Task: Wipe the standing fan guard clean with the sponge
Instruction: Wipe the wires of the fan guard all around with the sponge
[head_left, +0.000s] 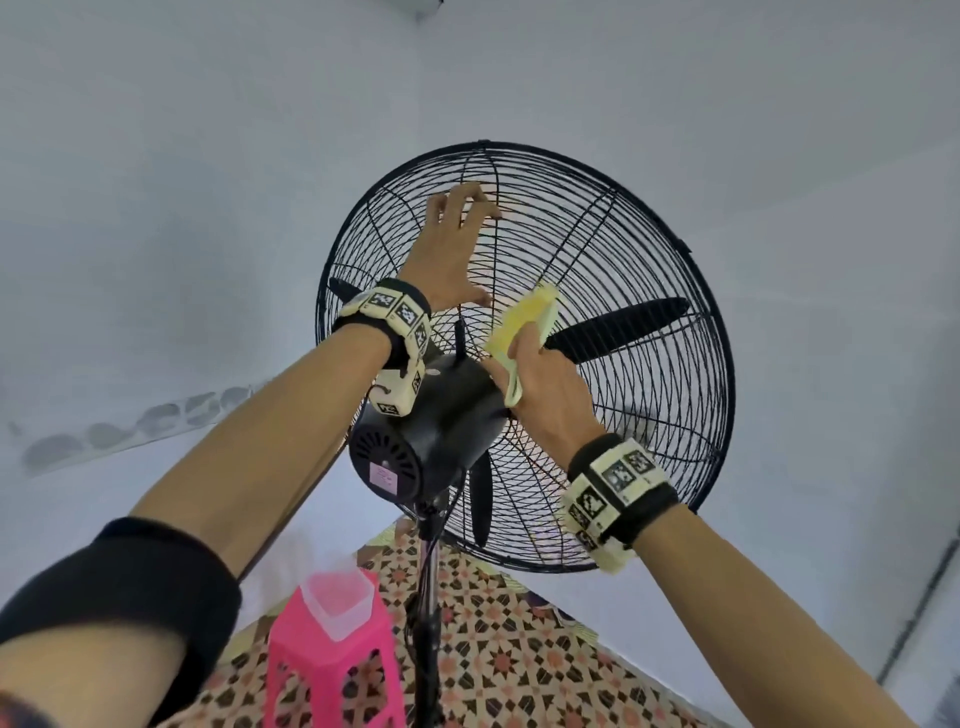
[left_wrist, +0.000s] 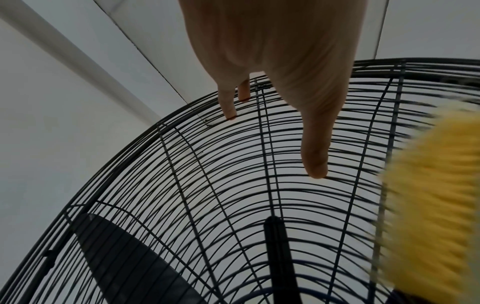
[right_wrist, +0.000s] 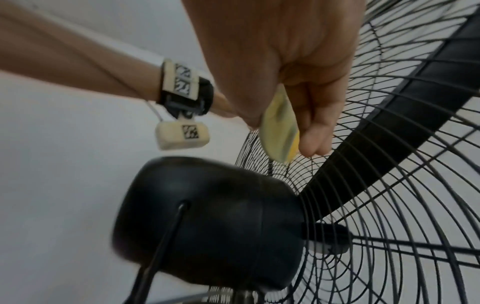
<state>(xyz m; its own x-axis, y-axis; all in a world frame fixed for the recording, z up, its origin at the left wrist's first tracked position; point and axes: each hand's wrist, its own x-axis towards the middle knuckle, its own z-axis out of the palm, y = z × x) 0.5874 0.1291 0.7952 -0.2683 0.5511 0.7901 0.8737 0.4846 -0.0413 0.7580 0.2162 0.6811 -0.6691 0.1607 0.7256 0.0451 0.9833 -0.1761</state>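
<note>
A black wire fan guard fills the middle of the head view, seen from behind, with dark blades inside. My left hand rests on the guard's upper rear wires with fingers spread and straight; the fingertips touch the wires. My right hand grips a yellow sponge and holds it against the rear guard just above the motor housing. In the right wrist view the sponge sits between thumb and fingers. The sponge is blurred in the left wrist view.
The fan's pole runs down from the black motor. A pink plastic stool with a clear tub on it stands left of the pole on patterned floor. White walls surround the fan.
</note>
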